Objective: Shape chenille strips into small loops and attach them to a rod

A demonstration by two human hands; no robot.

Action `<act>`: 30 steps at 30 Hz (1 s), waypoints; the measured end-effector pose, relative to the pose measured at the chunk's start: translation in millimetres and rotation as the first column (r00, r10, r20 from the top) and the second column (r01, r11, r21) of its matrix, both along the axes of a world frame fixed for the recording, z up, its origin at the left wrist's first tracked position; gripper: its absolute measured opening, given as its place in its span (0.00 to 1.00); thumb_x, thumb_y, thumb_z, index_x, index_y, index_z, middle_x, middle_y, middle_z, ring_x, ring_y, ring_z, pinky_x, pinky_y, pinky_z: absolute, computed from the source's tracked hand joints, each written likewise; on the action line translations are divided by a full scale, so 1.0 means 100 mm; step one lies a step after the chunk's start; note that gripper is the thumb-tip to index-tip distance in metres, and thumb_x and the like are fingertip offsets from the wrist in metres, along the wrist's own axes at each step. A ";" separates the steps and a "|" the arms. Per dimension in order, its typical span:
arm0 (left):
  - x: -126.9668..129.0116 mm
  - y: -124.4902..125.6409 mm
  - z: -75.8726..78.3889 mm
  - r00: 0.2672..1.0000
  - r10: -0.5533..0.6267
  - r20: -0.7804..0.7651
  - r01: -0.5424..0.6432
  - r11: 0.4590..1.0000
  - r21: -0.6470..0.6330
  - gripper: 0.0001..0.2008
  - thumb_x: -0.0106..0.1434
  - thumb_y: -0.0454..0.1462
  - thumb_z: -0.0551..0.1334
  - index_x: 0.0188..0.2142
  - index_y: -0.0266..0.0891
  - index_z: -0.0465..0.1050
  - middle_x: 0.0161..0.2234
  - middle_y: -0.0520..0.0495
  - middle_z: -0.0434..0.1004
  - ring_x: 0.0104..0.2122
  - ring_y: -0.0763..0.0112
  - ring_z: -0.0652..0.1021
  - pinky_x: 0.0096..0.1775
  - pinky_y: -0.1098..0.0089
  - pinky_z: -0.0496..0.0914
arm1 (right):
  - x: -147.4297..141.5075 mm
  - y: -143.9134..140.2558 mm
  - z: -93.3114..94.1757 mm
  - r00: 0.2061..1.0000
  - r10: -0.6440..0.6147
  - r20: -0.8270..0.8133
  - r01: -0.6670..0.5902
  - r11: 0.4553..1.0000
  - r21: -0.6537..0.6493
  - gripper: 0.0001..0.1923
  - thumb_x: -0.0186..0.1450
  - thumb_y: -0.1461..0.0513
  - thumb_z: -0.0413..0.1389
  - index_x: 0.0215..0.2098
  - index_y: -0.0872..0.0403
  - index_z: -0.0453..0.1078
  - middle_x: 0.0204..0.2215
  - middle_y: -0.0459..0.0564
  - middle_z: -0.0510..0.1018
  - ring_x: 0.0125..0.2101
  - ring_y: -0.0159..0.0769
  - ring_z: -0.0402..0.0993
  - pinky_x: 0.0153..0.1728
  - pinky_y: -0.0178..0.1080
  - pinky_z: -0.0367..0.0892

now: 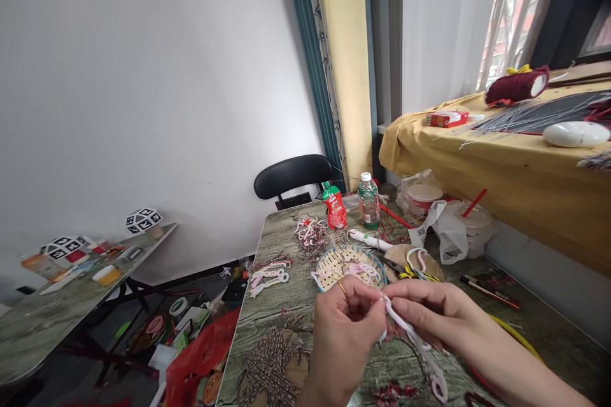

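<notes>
Just above the near edge of the grey wood-grain table (286,305), the left hand (341,331) and right hand (429,311) pinch a pale pink-and-white looped cord strip (420,346) between pressed fingertips. Beyond lies a round woven wicker tray (334,261), then a green-labelled plastic bottle (368,202).

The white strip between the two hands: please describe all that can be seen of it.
The white strip looks like a thin, flexible band, perhaps plastic or cord, with a pinkish loop at its lower end. Its upper end is pinched between the fingertips of the left hand and the right hand. From there it slants down to the right, above the table.
</notes>
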State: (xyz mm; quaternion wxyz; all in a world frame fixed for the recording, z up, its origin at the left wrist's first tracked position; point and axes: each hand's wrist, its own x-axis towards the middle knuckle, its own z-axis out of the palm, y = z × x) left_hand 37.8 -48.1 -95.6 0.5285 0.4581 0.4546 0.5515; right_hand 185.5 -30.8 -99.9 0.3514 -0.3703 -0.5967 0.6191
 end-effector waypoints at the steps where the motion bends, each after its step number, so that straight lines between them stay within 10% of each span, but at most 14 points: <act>1: 0.00 0.00 -0.01 1.000 0.002 0.018 -0.002 1.000 -0.005 0.03 0.49 0.31 0.63 0.23 0.34 0.69 0.17 0.53 0.71 0.16 0.79 0.70 0.21 0.76 0.65 | -0.01 0.01 0.01 0.999 0.031 -0.031 -0.032 0.999 -0.024 0.13 0.59 0.53 0.58 0.33 0.53 0.76 0.25 0.45 0.75 0.25 0.30 0.64 0.24 0.30 0.57; 12: -0.05 -0.03 0.02 0.981 -0.101 0.168 0.109 0.993 -0.042 0.05 0.49 0.33 0.68 0.23 0.33 0.73 0.16 0.51 0.75 0.15 0.79 0.71 0.20 0.78 0.66 | -0.01 0.09 0.03 0.994 -0.091 0.054 0.090 0.996 0.026 0.13 0.56 0.54 0.57 0.23 0.55 0.69 0.18 0.43 0.68 0.19 0.28 0.56 0.19 0.32 0.49; 22: -0.07 -0.07 -0.11 0.966 -0.101 0.238 0.118 0.991 -0.059 0.08 0.46 0.35 0.70 0.22 0.34 0.72 0.15 0.51 0.75 0.12 0.79 0.71 0.16 0.78 0.66 | -0.06 0.00 -0.08 0.985 0.111 -0.130 -0.127 0.985 -0.121 0.14 0.58 0.54 0.56 0.24 0.55 0.63 0.19 0.43 0.69 0.21 0.29 0.61 0.22 0.31 0.51; 25: -0.07 -0.12 -0.16 0.966 -0.091 0.240 0.118 0.988 -0.100 0.10 0.45 0.37 0.70 0.22 0.34 0.72 0.15 0.51 0.75 0.12 0.79 0.70 0.16 0.78 0.64 | -0.11 -0.08 -0.07 0.971 0.004 0.241 -0.057 0.976 0.212 0.09 0.57 0.61 0.54 0.21 0.53 0.60 0.17 0.42 0.65 0.19 0.29 0.58 0.21 0.32 0.52; 30: -0.07 -0.21 -0.16 0.969 -0.112 0.219 0.148 0.977 -0.156 0.08 0.44 0.35 0.69 0.21 0.35 0.72 0.13 0.51 0.74 0.12 0.78 0.71 0.16 0.78 0.63 | -0.08 -0.01 -0.16 0.681 -0.437 0.588 -0.129 0.718 0.684 0.05 0.54 0.67 0.50 0.22 0.52 0.60 0.19 0.44 0.69 0.19 0.32 0.63 0.21 0.34 0.53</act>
